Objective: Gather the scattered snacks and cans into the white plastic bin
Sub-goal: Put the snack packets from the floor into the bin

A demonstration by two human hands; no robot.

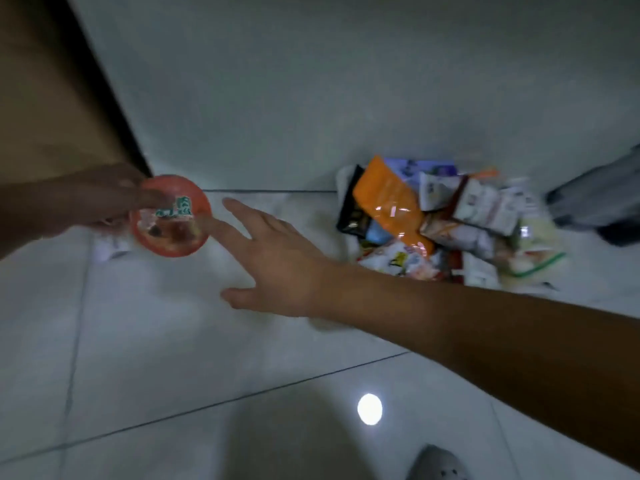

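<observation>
Getting the cup [171, 216] across to the bin [343, 178] looks like the step in hand. The left hand [104, 202] grips the red-lidded cup from above, fingers curled over its lid, and holds it low over the floor [156, 341] at the left. The right hand [273, 258] reaches toward it wide open, fingers spread and straight, holding nothing. One fingertip is touching the cup's rim or just short of it; blur hides which. The bin sits well to the right against the wall [346, 81], heaped with snacks [467, 216] and an orange pouch [391, 202] on top, so only scraps of its white rim show. To make the handover clean, the right hand should take the cup round its side, below the lid, with the thumb opposite the fingers. The left should let go only once that grip is firm. Keeping the cup upright seems wise, since the lid may not be tight. It is better set into a gap at the bin's near edge than dropped on the pile, where it could roll off or crush what lies under it. A white packet [110, 249] lies on the floor under the left hand and probably wants gathering next.
</observation>
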